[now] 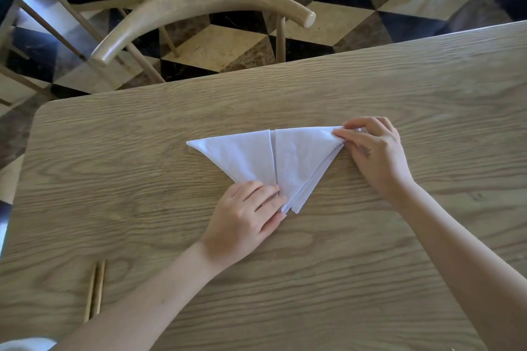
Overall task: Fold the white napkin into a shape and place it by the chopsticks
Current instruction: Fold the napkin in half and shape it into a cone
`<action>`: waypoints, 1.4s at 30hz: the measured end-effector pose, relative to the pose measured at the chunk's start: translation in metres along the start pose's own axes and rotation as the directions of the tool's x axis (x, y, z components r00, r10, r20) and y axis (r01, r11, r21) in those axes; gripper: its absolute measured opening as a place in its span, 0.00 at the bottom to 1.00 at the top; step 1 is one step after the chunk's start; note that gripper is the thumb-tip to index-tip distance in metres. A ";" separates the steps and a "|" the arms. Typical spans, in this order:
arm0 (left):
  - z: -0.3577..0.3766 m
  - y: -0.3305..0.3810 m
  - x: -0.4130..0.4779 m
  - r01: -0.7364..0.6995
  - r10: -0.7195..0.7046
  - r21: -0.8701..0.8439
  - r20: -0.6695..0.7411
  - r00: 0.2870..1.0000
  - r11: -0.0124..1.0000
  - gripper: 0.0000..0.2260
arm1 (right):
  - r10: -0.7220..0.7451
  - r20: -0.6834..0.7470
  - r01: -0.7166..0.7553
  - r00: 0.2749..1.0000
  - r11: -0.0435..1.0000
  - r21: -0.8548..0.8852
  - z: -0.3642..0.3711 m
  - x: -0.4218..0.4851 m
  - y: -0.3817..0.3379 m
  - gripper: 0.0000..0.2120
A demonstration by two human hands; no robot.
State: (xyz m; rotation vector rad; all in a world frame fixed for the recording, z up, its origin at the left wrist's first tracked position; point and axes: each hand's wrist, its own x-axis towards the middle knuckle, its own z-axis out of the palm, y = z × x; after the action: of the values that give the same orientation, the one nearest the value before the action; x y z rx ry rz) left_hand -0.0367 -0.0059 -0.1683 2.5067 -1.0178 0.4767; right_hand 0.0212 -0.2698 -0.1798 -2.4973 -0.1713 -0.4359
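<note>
The white napkin (288,159) lies flat on the wooden table (399,100), folded into a wide triangle whose tip points toward me, with a seam down its middle. My left hand (248,219) presses its fingertips on the napkin's near tip, left of the seam. My right hand (376,151) pinches the napkin's far right corner between thumb and fingers. A pair of wooden chopsticks (95,291) lies near the table's front left, well apart from the napkin; my left forearm covers their near ends.
A wooden chair (199,0) with a curved backrest stands beyond the table's far edge, with more chairs behind it on a black, white and brown tiled floor. The table's rounded far-left corner (45,108) is close by.
</note>
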 end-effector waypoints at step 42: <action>0.003 0.017 -0.011 0.079 -0.082 -0.062 -0.037 0.996 0.995 0.04 | 0.355 -0.057 -0.355 0.933 0.935 0.015 0.035 -0.112 -0.136 0.07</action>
State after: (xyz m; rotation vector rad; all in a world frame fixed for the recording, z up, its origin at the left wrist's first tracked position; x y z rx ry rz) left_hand -0.0559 -0.0119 -0.1720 2.4636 -0.8989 0.4624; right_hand -0.1043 -0.1414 -0.1732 -2.4367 0.3001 -0.3547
